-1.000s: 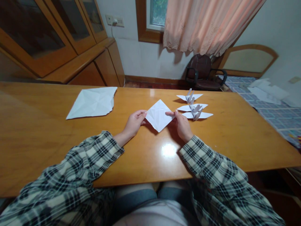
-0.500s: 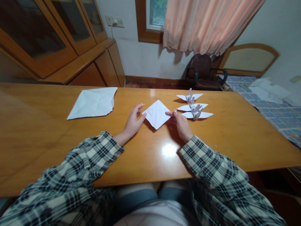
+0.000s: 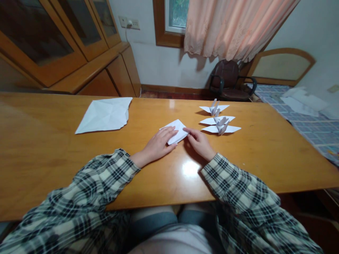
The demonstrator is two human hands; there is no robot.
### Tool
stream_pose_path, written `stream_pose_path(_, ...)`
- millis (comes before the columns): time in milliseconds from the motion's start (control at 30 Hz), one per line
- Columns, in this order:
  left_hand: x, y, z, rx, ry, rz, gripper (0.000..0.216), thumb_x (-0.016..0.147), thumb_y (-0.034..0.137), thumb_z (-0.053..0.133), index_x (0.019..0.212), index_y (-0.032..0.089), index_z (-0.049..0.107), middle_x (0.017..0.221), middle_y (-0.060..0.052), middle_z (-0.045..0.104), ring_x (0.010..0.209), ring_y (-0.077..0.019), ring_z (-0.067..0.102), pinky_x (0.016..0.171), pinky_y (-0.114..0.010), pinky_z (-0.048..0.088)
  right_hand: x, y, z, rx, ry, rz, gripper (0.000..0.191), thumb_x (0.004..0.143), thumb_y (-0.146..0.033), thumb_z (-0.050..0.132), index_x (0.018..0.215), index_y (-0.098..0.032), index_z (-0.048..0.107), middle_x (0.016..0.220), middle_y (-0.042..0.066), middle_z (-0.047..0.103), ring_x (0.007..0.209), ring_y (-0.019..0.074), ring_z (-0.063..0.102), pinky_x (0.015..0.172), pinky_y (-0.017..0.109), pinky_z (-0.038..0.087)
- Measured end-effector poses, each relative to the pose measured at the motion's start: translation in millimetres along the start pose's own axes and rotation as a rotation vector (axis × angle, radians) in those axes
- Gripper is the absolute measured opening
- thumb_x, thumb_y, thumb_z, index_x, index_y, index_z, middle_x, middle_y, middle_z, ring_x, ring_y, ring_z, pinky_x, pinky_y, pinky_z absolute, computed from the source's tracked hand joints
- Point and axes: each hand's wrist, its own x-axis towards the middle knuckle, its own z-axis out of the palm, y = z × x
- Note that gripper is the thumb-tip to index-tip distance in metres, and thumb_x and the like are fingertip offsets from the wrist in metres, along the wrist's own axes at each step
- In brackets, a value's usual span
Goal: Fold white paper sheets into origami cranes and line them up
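Observation:
A small square of folded white paper [image 3: 179, 127] rests on the wooden table in front of me, one corner facing away. Across its left part lies my left hand [image 3: 161, 140], fingers stretched out and flat, covering that side. My right hand [image 3: 200, 141] pinches the paper's right corner between thumb and forefinger. Layers of the fold show along the lower right edge. Just beyond my right hand stand three white paper cranes with spread wings: a near crane [image 3: 221, 128], a middle crane [image 3: 217, 120] and a far crane [image 3: 214, 108].
A larger creased sheet [image 3: 106, 114] with one ragged edge lies on the table [image 3: 164, 180] at the left. Behind the table are a wooden cabinet [image 3: 122, 70], an office chair [image 3: 227, 81] and a pink curtain [image 3: 227, 31]. A bed [image 3: 304, 123] is at the right.
My left hand has moved right, from the paper's left corner onto its top, and now lies flat. The paper sits lower against the table. My right hand has shifted slightly left with its corner.

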Motion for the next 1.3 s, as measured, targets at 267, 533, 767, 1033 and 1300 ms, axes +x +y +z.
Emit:
stream_pose_path(267,3,-10,4,-0.018,0.014,-0.053,0.033,0.095,0.025,0.043,0.124,0.017,0.058,0.128,-0.011,0.061,0.122,-0.0236,0.053,0.107,-0.046,0.041,0,-4,-3,-0.157,-0.04,-0.063,0.03,0.086,-0.024,0.055,0.112,-0.02,0.069,0.104,0.009,0.072,0.094,0.0218,0.064,0.09,0.039,0.048)
stream_pose_path(533,5,-20,1,0.028,-0.008,-0.052,0.029,0.095,0.03,0.044,0.11,0.018,0.067,0.113,-0.009,0.069,0.111,-0.0232,0.061,0.1,-0.043,0.046,-1,-6,-9,-0.29,-0.105,-0.125,0.03,0.086,-0.021,0.053,0.11,-0.018,0.07,0.093,0.008,0.071,0.087,0.0225,0.059,0.085,0.039,0.044)
stream_pose_path(767,6,-23,-3,0.011,0.025,-0.082,0.028,0.095,0.032,0.046,0.103,0.02,0.069,0.105,-0.009,0.071,0.101,-0.0227,0.064,0.093,-0.041,0.05,1,-6,-15,-0.339,-0.069,-0.142,0.025,0.087,-0.024,0.055,0.107,-0.02,0.07,0.08,0.006,0.065,0.079,0.0217,0.056,0.08,0.037,0.043)
stream_pose_path(1033,5,-16,-5,-0.007,0.042,-0.11,0.027,0.094,0.033,0.047,0.101,0.021,0.07,0.103,-0.008,0.072,0.097,-0.0219,0.065,0.089,-0.039,0.051,4,-2,-18,-0.302,-0.08,-0.166,0.019,0.089,-0.027,0.059,0.103,-0.023,0.071,0.086,0.006,0.066,0.086,0.0223,0.058,0.082,0.038,0.044)
stream_pose_path(1300,5,-19,-5,-0.079,-0.028,-0.056,0.02,0.089,0.028,0.052,0.096,0.021,0.069,0.106,-0.008,0.071,0.104,-0.023,0.063,0.095,-0.042,0.049,8,3,-24,-0.306,-0.158,-0.217,0.017,0.088,-0.026,0.061,0.097,-0.025,0.075,0.089,0.007,0.069,0.087,0.0224,0.057,0.082,0.039,0.043)
